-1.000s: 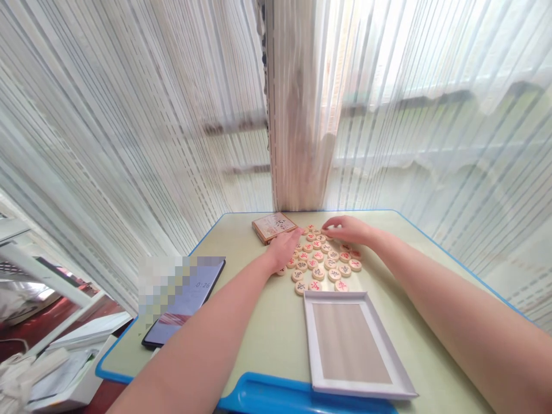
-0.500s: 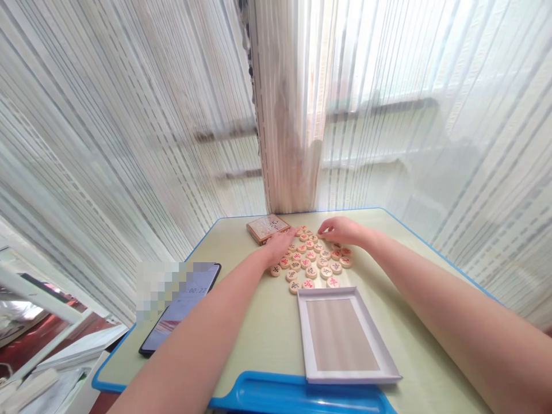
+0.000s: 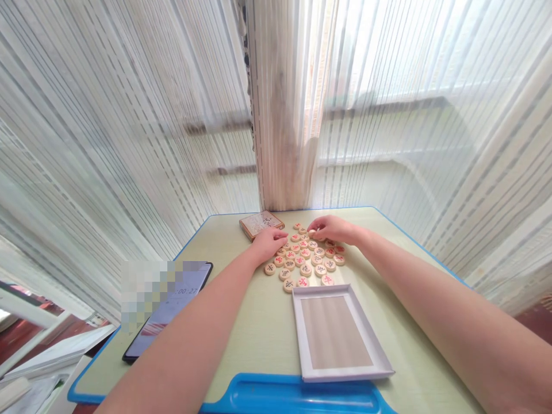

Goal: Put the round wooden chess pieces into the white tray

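Several round wooden Chinese chess pieces (image 3: 305, 269), marked in red or black characters, lie in a loose cluster on the table. At the cluster's far right side, my right hand (image 3: 331, 229) has its fingertips closed on a pale Chinese chess piece (image 3: 311, 233), tilted up from the table. My left hand (image 3: 269, 244) rests along the left side of the cluster, fingers stretched out toward the pieces and nothing visible in them. Just beyond it sits a small printed box (image 3: 261, 222). A shallow white box lid (image 3: 345, 333), open side up, lies in front of the pieces.
A phone (image 3: 172, 313) showing a timer lies by the left forearm. The pale green table (image 3: 241, 368) has a blue rim and a blue front tray (image 3: 302, 395). Striped curtains (image 3: 288, 115) hang behind it. Papers (image 3: 47, 356) are at lower left.
My left hand has drawn back slightly from the far pieces, its fingers less extended. My right hand has moved inward and now tilts up a piece. The view has shifted a little.
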Demonstrator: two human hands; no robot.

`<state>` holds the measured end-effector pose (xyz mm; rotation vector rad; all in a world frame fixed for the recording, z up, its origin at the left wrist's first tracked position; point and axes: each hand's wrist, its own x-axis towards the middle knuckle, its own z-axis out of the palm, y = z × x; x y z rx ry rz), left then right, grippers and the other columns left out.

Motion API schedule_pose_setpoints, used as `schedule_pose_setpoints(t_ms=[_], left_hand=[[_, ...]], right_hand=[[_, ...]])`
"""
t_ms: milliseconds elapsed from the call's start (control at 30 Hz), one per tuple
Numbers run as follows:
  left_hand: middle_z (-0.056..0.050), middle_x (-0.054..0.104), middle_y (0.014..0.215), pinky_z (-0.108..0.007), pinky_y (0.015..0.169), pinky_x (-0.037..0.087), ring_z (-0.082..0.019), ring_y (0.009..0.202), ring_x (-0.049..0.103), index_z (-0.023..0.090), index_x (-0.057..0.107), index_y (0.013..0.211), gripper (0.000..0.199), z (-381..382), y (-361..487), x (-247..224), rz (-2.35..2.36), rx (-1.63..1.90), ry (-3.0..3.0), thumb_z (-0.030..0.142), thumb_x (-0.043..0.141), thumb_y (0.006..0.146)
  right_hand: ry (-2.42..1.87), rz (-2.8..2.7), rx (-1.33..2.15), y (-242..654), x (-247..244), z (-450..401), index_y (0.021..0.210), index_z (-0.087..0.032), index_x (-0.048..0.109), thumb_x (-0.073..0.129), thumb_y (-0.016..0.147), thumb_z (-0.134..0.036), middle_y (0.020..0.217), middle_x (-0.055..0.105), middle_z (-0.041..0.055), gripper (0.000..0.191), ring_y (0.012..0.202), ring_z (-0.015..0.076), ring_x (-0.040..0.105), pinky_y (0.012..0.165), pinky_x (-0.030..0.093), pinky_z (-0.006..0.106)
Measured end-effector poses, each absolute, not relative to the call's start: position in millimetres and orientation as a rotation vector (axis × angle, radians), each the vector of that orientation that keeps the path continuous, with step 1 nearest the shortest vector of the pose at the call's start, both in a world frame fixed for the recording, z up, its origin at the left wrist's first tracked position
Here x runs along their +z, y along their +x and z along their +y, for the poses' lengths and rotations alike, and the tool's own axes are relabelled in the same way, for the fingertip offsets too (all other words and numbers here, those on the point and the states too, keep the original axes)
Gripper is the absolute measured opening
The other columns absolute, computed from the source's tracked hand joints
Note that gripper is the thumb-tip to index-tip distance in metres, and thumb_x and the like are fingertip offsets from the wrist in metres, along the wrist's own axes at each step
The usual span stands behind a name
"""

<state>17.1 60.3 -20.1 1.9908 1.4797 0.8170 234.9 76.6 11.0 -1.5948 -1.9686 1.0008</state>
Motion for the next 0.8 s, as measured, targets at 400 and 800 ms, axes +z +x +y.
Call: schedule_pose_setpoints(t_ms=[400,800], left_hand=[[-0.004,0.064,0.077,-0.024,0.063,0.048,-0.013,0.069,0.057,0.015,0.067,0.085,0.020,57,23,-27,1.450,1.161,1.732,0.015,0.064,0.066],[-0.005,0.068,0.087,-0.028,0.076,0.048,-0.014,0.078,0.060,0.015,0.069,0.081,0.022,63,19,-27,1.556,1.107,1.805,0.008,0.054,0.067]], right_hand=[[-1.515,-2.138,1.189,262,29,79,0.097,-0.020,0.071,0.066,0.061,-0.019,0.091,0.068,0.0044,0.036,0.087,0.0188,0.059,0.072,0.047,0.024],[-1.707,-2.219,0.927,292,22,88,0.089,-0.025,0.070,0.070,0.056,-0.028,0.088,0.065,0.0033,0.032,0.085,0.0212,0.058,0.069,0.045,0.028]])
